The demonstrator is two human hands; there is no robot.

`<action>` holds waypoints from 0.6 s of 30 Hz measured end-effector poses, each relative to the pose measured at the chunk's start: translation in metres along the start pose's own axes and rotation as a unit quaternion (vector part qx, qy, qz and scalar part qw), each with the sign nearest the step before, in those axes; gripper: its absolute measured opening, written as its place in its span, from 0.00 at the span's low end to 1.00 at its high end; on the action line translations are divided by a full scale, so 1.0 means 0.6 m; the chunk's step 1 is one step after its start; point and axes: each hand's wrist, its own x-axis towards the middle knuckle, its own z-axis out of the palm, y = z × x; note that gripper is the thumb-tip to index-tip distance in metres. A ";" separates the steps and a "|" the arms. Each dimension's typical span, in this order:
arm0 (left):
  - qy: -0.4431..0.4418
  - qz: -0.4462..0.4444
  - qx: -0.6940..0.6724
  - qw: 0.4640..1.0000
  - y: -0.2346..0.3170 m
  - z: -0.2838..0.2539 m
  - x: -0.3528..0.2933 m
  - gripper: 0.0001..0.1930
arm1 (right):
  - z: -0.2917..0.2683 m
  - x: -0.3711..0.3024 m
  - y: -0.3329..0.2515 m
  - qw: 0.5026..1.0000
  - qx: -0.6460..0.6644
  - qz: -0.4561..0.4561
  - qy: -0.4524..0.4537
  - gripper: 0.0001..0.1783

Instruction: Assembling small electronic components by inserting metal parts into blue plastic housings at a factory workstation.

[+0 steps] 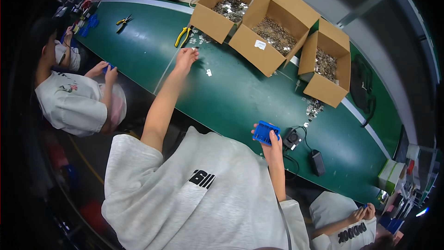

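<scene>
My left hand (186,59) is stretched out over the green table, its fingers pinched together at a small bit too tiny to make out. Just beyond its fingertips lie a small pile of loose silvery metal pieces (194,38) and yellow-handled pliers (182,37). A single flat metal piece (209,72) rests to the right of this hand. Near the table's front edge, my right hand (273,147) grips a blue plastic tray-like part (264,132), its open, ribbed side facing up. Beside that hand stands a small black device (292,139) with a cable.
Three cardboard boxes (259,48) of small metal parts stand along the back. More metal pieces (314,109) lie before the right box. A black power adapter (317,162) sits at right, a second pair of pliers (123,23) at far left. People (76,99) work on both sides.
</scene>
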 end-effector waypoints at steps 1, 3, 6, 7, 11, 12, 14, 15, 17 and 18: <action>-0.003 0.005 -0.019 1.000 -0.005 0.003 -0.004 0.08 | -0.008 -0.015 0.000 1.000 0.019 0.000 0.009 0.26; -0.008 -0.013 -0.016 1.000 -0.025 0.027 -0.005 0.08 | -0.024 -0.037 0.001 0.996 0.075 -0.029 0.027 0.26; -0.035 -0.001 -0.004 0.999 -0.083 0.030 -0.048 0.08 | -0.027 -0.094 -0.068 0.969 0.177 -0.156 -0.075 0.23; -0.075 -0.015 0.001 0.997 -0.096 0.016 -0.047 0.05 | -0.023 -0.113 -0.110 0.945 0.182 -0.224 -0.155 0.22; 0.025 0.042 0.063 0.997 -0.128 0.022 -0.067 0.04 | 0.042 -0.238 -0.279 0.780 0.111 -0.442 -0.429 0.13; 0.017 0.052 0.064 0.996 -0.133 0.009 -0.065 0.06 | 0.056 -0.274 -0.318 0.774 0.038 -0.481 -0.410 0.07; -0.006 0.049 0.083 0.995 -0.138 -0.007 -0.047 0.10 | 0.076 -0.330 -0.342 0.781 0.018 -0.545 -0.303 0.06; -0.016 0.043 0.098 0.994 -0.143 -0.005 -0.044 0.10 | 0.064 -0.348 -0.333 0.783 0.022 -0.552 -0.286 0.06; 0.004 0.067 0.077 0.995 -0.151 0.009 -0.043 0.10 | 0.039 -0.382 -0.321 0.782 0.013 -0.562 -0.267 0.06; 0.011 0.068 0.095 0.993 -0.155 0.017 -0.049 0.10 | 0.026 -0.397 -0.318 0.781 0.010 -0.567 -0.261 0.06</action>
